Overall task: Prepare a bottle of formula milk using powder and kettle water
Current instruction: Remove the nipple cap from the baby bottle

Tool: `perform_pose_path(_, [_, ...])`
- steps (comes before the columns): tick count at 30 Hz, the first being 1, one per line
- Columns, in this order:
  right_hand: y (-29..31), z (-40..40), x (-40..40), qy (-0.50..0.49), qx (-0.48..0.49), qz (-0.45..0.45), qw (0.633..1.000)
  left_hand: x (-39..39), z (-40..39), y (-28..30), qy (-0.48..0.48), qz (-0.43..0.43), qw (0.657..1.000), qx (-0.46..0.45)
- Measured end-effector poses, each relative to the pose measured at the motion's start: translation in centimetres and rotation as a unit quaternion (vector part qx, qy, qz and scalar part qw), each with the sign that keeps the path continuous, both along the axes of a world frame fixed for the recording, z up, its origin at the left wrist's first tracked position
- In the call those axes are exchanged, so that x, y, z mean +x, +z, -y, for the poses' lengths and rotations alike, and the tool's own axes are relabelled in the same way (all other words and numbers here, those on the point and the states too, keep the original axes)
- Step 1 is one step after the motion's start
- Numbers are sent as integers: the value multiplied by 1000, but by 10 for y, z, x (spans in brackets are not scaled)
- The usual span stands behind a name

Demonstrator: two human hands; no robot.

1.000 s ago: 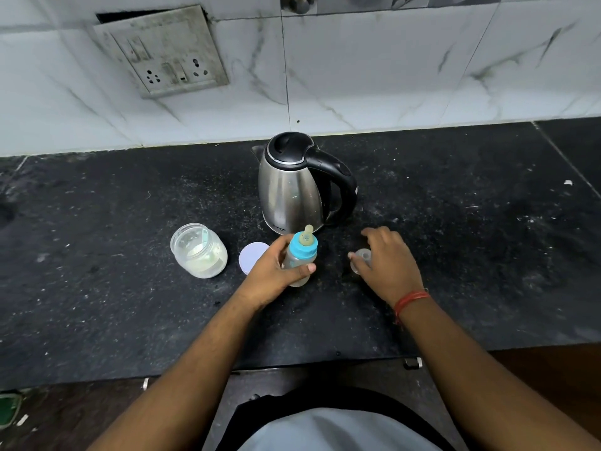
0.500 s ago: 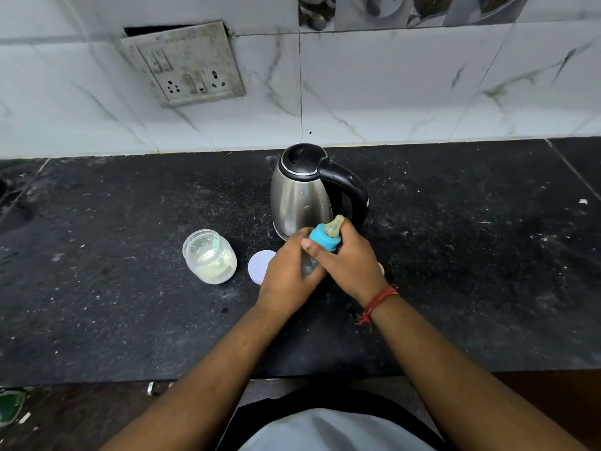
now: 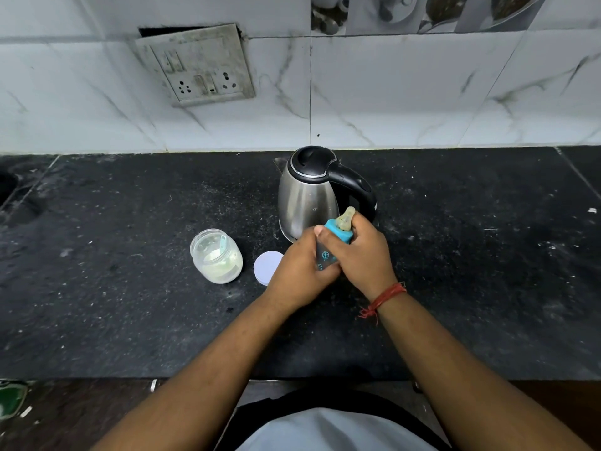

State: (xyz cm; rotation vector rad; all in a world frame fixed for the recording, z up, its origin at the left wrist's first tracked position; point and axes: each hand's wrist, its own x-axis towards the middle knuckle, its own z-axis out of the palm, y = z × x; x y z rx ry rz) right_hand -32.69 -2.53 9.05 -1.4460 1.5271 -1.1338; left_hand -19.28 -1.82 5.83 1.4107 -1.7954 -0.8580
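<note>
Head view: left hand (image 3: 300,271) grips the clear leaf-printed baby bottle (image 3: 325,258); right hand (image 3: 364,255) curls round its blue teat collar (image 3: 338,231), steel kettle (image 3: 309,196) at twelve o'clock.

Single head-worn wide-angle view, looking forward and down.

Camera sits above and on the near side of the kettle (image 3: 309,196), facing the tiled wall (image 3: 390,92) behind it. Kettle lands just above frame centre, close range; both forearms enter from the bottom edge below it. Wall socket (image 3: 198,65) is up-left of the kettle; counter (image 3: 130,320) spans full width. No second view to overlap with.
</note>
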Motion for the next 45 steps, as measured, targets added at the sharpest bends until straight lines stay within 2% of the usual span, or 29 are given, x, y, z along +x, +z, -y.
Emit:
perform_pose_path(4, [4,-1,-2,9,-13,9,1000,2,0,6,-20,-23,999,33])
perform_pose_path(7, [7,-1,-5,38,-22,24,999,5,0,18,-66,-85,991,77])
perform_pose_path(11, [12,3,-18,175,24,111,978,17,-2,31,-179,-201,945,188])
perform_pose_path(14, [17,8,-24,243,30,114,963,20,-5,34,-180,-243,928,219])
perform_pose_path(19, [15,10,-24,199,26,109,974,20,-2,34,-97,-196,962,161])
perform_pose_path(22, [13,8,-20,153,15,72,986,17,-4,32,-38,-106,988,107])
perform_pose_path(25, [7,8,-17,134,27,85,987,14,-5,32,-15,-44,997,58])
perform_pose_path(28, [6,9,-18,138,41,111,983,16,-5,31,-25,-64,995,79])
perform_pose_path(32, [8,9,-19,177,48,153,971,19,-6,34,-88,-165,973,138])
perform_pose_path(35, [10,7,-18,193,37,173,965,23,-6,33,-109,-204,960,155])
perform_pose_path(39, [10,6,-17,189,30,186,964,24,-5,33,-100,-197,964,148])
perform_pose_path(45, [9,7,-16,155,34,139,977,23,-3,26,-50,-160,978,121])
